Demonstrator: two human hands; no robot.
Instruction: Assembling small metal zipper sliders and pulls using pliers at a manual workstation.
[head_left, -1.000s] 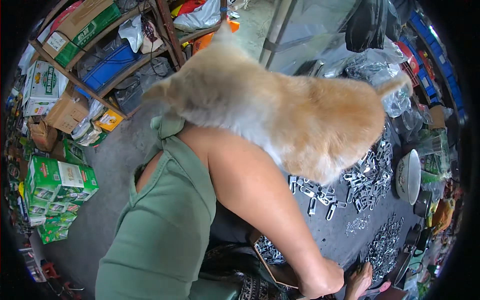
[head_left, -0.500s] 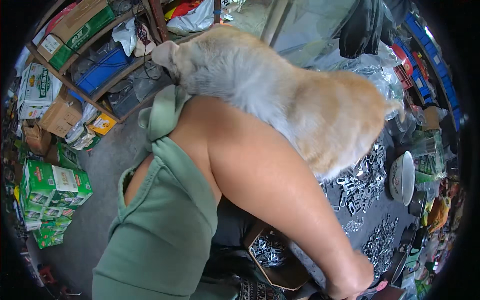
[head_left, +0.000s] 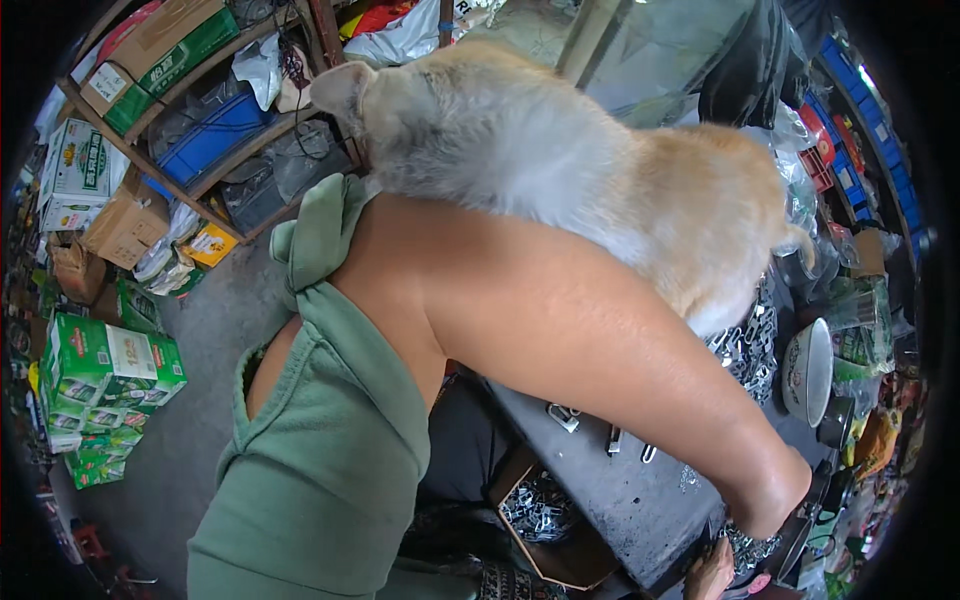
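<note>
My left forearm [head_left: 560, 310], its green sleeve [head_left: 320, 440] pushed up to the elbow, stretches to the right across a dark table [head_left: 640, 510]. My left hand [head_left: 772, 492] bends down over a heap of small silvery metal pieces [head_left: 752, 550]; its fingers are hidden. Lower down, part of my right hand [head_left: 710, 572] shows beside the same heap, its visible fingers pressed together; anything in them is out of sight. An orange-and-white cat [head_left: 590, 170] lies along the far side of my left forearm, against it. A few flat metal pieces [head_left: 564, 416] lie near the table's edge.
A box of metal pieces [head_left: 575, 568] stands at the near edge. More pieces [head_left: 750, 350] lie beyond my forearm, beside a white enamel bowl [head_left: 806, 372]. Shelves with a blue bin [head_left: 212, 137] are at the far left, green cartons [head_left: 110, 370] on the floor.
My left hand has moved up and to the right, with the forearm swinging outward. My right hand has come into view below it. The cat's body has shifted slightly right.
</note>
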